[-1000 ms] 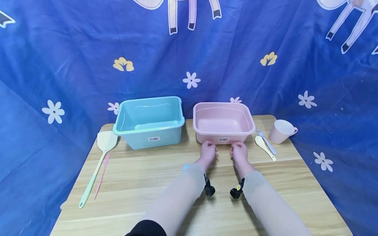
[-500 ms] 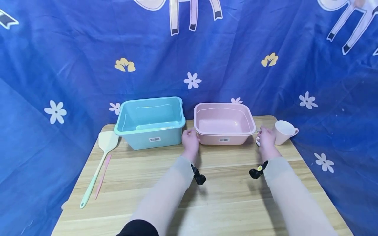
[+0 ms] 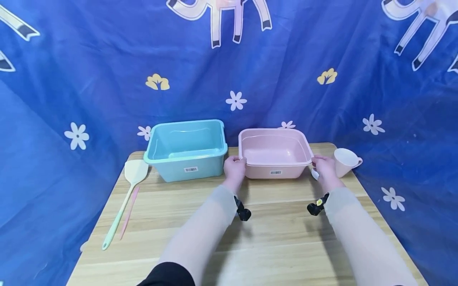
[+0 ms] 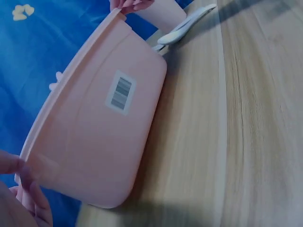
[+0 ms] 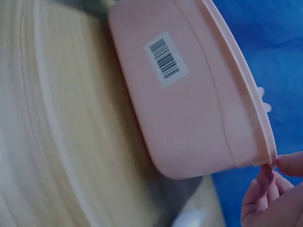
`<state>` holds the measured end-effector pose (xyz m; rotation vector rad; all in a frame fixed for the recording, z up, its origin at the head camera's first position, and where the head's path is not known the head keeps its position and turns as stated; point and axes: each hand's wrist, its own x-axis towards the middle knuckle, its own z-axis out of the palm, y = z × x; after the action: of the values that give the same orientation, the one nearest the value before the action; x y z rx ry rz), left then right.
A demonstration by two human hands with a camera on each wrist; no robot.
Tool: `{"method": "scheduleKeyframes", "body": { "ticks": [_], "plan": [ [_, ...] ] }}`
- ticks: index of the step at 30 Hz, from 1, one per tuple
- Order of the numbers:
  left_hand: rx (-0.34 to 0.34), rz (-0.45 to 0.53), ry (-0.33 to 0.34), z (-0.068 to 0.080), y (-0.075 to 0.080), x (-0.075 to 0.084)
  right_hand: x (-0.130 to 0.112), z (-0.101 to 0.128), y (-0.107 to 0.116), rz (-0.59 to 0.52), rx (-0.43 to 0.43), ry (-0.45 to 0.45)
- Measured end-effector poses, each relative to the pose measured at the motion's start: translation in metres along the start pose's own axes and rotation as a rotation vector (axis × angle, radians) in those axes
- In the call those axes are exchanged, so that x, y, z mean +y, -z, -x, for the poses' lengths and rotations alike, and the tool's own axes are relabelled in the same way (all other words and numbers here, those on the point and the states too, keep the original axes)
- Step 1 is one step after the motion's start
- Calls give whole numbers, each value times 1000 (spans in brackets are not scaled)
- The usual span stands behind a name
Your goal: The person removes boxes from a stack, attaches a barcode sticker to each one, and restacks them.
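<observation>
Wood-grain table (image 3: pixel 250 238) runs out under both forearms; nothing lies on it between the person and the hands. Sheer pale sleeves cover both arms, each with a small black wrist mount.

Left hand (image 3: pixel 234 169): fingers curled over the left rim corner of the pink basin (image 3: pixel 275 153), thumb side toward the wearer. In the left wrist view the fingertips (image 4: pixel 23 182) sit right at the rim's near end. Right hand (image 3: pixel 325 167): gripping the opposite rim corner; the right wrist view shows fingertips (image 5: pixel 284 165) pinching the rim's edge. So the basin sits directly between the two hands, held at both ends.

Judged progress: grasp looks complete on both sides. Whether the basin has left the table cannot be told for sure; the wrist views show its base tilted against the wood with a shadow beneath, which suggests a lift only just starting. The moving itself appears to remain.

Just under the right hand, a white spoon (image 3: pixel 315 174) peeks out. Just beyond that hand stands a pale pink cup (image 3: pixel 345 161), tipped slightly. Left of the left hand, touching distance away, a blue tub (image 3: pixel 187 151), barcode label facing front. Well off to the left lie a cream spatula (image 3: pixel 134 174) and a thin pink stick (image 3: pixel 129 210). Behind everything hangs a blue flowered cloth (image 3: pixel 107 59).
</observation>
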<state>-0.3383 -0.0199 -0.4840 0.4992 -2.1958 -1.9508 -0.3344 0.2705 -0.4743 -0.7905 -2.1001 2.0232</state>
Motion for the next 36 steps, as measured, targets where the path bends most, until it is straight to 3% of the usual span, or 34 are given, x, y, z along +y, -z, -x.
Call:
{"method": "scheduleKeyframes", "body": {
  "ticks": [3, 8, 13, 17, 26, 36],
  "plan": [
    [-5, -31, 5, 3, 4, 3, -8, 5, 4, 13, -17, 11],
    [-19, 19, -14, 10, 14, 14, -36, 17, 10, -7, -51, 76],
    [-20, 48, -108, 17, 27, 44, -74, 34, 12, -91, -66, 136],
    [-17, 92, -169, 18, 46, 73, -99, 47, 7, -151, -96, 169],
    [34, 80, -281, 5, 117, 121, -134, 78, -42, -286, -211, 209],
    [138, -3, -353, -11, 210, 148, -152, 111, -121, -224, -344, 279]
  ]
}}
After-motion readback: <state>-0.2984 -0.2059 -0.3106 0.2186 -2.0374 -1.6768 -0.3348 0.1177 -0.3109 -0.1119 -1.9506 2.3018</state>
